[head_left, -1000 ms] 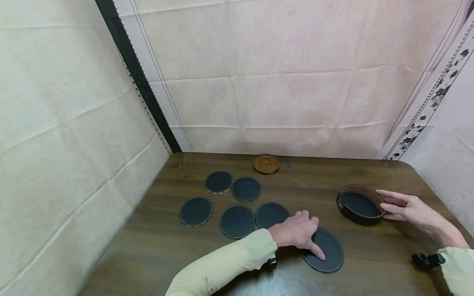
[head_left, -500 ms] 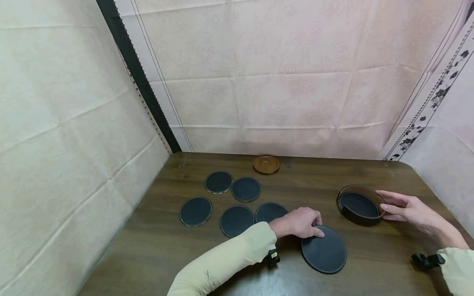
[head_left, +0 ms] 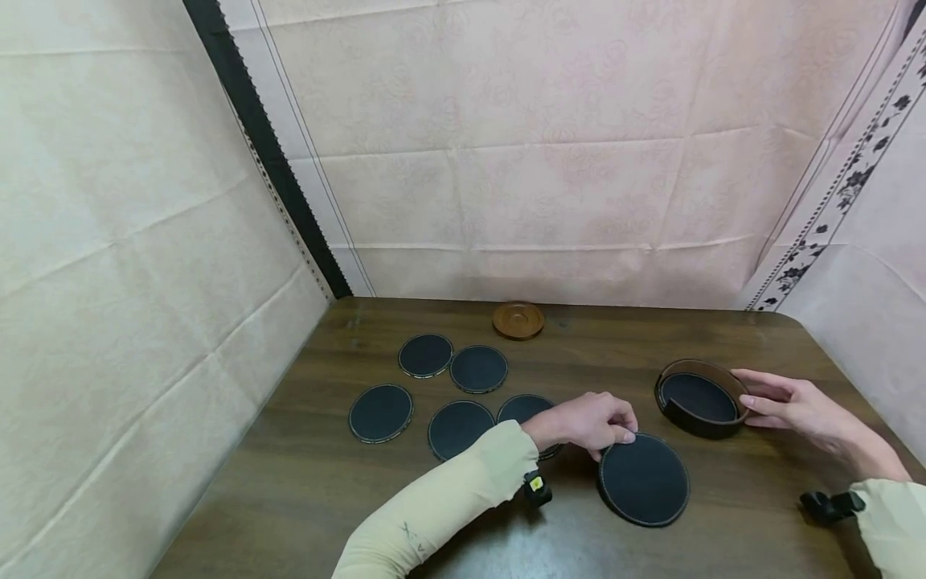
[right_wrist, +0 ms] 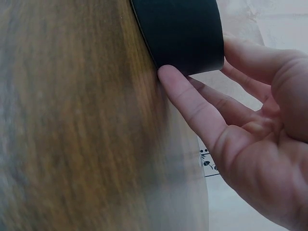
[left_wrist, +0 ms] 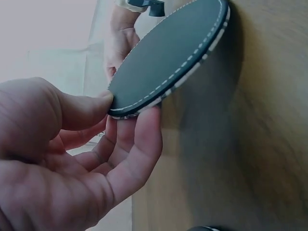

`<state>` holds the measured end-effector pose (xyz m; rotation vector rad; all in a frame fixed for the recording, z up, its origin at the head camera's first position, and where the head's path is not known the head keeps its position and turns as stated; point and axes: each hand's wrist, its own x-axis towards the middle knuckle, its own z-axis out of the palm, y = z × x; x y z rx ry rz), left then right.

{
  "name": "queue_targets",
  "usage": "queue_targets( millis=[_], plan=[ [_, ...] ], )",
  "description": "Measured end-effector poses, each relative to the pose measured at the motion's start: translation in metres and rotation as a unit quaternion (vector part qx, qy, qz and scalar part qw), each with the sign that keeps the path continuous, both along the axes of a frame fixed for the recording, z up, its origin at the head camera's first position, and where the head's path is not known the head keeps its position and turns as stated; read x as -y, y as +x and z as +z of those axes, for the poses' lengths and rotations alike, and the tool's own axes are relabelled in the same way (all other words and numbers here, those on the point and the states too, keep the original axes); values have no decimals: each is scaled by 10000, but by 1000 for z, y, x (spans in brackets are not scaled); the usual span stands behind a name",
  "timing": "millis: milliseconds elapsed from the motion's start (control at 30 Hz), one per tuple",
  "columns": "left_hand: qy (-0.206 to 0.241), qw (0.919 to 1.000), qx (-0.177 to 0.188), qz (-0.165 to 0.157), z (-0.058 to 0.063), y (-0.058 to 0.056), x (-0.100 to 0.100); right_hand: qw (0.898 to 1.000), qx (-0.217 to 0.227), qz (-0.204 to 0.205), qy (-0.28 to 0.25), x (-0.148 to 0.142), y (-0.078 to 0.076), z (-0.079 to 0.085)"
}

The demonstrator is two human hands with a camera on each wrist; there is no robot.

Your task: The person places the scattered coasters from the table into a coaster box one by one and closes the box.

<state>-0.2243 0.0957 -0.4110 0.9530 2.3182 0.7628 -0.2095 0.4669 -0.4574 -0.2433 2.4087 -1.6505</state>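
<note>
My left hand [head_left: 589,422] pinches the near-left edge of a round dark coaster [head_left: 644,481], thumb on top and fingers below. In the left wrist view the coaster [left_wrist: 168,53] stands tilted, with white stitching along its rim. At the right, my right hand [head_left: 796,406] holds the side of a round coaster holder [head_left: 665,406], dark outside and brown inside. Its thumb is at the rim and a fingertip lies low on the outer wall in the right wrist view. Another dark coaster [head_left: 698,397] lies inside the holder.
Several more coasters lie flat to the left, among them one at the back [head_left: 425,355] and one at far left [head_left: 380,413]. My left forearm overlaps two nearer ones. A brown wooden saucer-like disc [head_left: 518,320] sits at the table's back edge. Cloth walls [head_left: 550,201] enclose the table [head_left: 289,498].
My left hand has gone from reaching over the coaster to gripping its edge, and the coaster has tipped up and shifted slightly right. The right hand and holder stay in place.
</note>
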Motion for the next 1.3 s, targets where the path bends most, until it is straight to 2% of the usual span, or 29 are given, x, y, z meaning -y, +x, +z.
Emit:
queue_targets(
  millis=[133, 333, 600, 800, 867, 1067, 1300],
  plan=[
    [381, 9990, 190, 113, 3, -6, -3, 10000, 4, -4, 7, 1, -1, 0],
    [1044, 9912, 534, 617, 6, -18, -6, 10000, -38, -21, 65, -1, -1, 0],
    [1959, 9677, 1016, 1217, 2, -35, -12, 9998, 90, -107, 147, -1, -1, 0],
    [2334, 9511, 1062, 1719, -6, -45, -29, 9996, 158, -129, 169, -1, 0, 0],
    [2431, 9435, 1134, 1948, -9, -48, -36, 9997, 149, -118, 144, -1, 0, -1],
    [2904, 9078, 1549, 2598, -13, -54, -54, 9995, 179, -178, 190, 0, 0, 0],
    [3288, 8740, 1799, 3092, -15, -56, -71, 9996, 164, -169, 144, 0, 0, 2]
  ],
)
